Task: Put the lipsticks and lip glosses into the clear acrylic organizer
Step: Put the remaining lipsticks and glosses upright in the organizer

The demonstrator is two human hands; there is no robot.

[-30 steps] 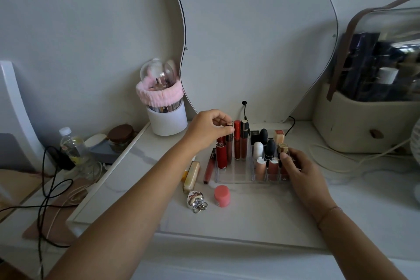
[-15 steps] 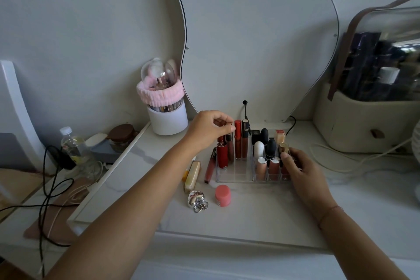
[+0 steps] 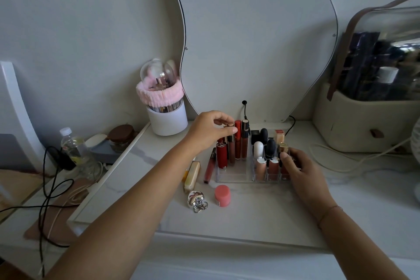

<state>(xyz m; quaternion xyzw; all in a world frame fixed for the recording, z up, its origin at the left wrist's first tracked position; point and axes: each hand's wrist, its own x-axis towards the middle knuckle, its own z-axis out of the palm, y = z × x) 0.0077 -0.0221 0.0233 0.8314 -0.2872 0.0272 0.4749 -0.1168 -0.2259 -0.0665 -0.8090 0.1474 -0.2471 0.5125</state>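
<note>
In the clear organizer (image 3: 234, 175), left fingers (image 3: 222, 118) pinch a slim gloss tube (image 3: 231, 150); right fingers (image 3: 286, 158) clasp its edge.

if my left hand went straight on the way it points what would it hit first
Probably the red gloss tube, standing just beyond the brown gloss the left hand pinches; depth is hard to judge.

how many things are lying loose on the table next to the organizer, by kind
red lip gloss tube: 1
cream tube: 1
pink round pot: 1
silver keyring charm: 1
total: 4, not counting a yellow sliver mostly hidden behind the cream tube
</note>
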